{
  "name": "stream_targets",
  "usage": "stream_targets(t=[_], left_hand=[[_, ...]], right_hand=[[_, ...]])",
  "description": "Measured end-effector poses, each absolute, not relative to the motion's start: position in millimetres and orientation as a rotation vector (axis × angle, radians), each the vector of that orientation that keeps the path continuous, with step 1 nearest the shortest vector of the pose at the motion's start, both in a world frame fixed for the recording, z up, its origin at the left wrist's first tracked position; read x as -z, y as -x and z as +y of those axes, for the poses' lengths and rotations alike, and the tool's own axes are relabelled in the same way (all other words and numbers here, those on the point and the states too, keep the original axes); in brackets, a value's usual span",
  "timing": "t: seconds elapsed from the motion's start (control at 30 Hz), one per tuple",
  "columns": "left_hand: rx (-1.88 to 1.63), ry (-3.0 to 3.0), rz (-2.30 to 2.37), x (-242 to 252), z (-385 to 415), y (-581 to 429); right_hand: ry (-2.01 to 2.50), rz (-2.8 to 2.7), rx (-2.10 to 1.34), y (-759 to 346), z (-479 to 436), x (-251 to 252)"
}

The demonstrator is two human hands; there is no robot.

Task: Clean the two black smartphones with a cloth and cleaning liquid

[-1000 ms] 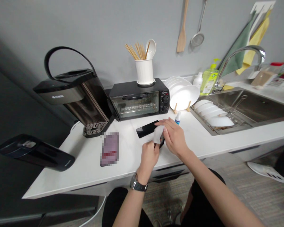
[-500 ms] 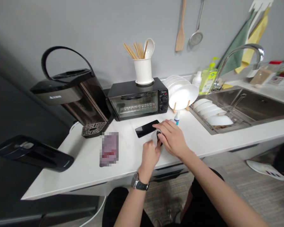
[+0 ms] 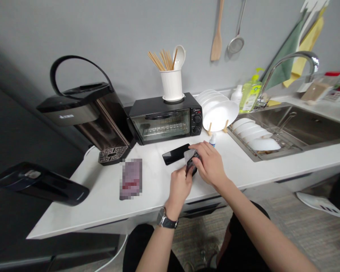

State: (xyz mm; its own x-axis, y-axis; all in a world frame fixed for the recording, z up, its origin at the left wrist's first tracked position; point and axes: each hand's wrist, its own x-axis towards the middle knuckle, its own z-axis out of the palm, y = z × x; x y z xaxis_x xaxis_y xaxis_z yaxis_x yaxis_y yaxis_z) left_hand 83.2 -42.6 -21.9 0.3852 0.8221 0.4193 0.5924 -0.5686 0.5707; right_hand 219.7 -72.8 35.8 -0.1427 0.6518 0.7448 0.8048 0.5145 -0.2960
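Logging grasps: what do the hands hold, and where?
Left hand grips small dark object by its near end; right hand holds white wipe against it.

Glossy black phone (image 3: 176, 153) – white wipe (image 3: 189, 155) looks soft, papery; smooth white countertop (image 3: 107, 196); brushed-metal sink (image 3: 306, 130); wooden spatula (image 3: 217, 34).

No legible text or labels.

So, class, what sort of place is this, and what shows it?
Most likely a kitchen: a steel sink with a tap, upright white plates, and a toaster oven on the counter.
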Motion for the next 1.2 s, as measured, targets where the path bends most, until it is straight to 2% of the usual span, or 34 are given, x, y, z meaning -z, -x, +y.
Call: stream_targets(t=[0.13,0.3,0.43,0.6,0.83,1.2], left_hand=[[-1.002,-2.309,1.199,19,-44,-83],[-1.016,-2.3,1.194,20,-42,-84],[-1.015,-2.308,1.191,19,-43,-84],[-1.013,-2.311,1.207,19,-45,-87],[-0.963,-2.371,1.217,26,-39,-88],[-0.905,-2.392,1.228,27,-42,-87]], right_hand=[[1.106,-1.965,0.206,-225,-75,-36],[1.198,-1.88,0.232,-223,-77,-38],[1.022,-1.965,0.145,-222,-80,-40],[1.165,-1.771,0.12,-222,-79,-40],[1.093,-1.95,0.276,-215,-81,-34],[1.199,-1.858,0.186,-221,-86,-45]])
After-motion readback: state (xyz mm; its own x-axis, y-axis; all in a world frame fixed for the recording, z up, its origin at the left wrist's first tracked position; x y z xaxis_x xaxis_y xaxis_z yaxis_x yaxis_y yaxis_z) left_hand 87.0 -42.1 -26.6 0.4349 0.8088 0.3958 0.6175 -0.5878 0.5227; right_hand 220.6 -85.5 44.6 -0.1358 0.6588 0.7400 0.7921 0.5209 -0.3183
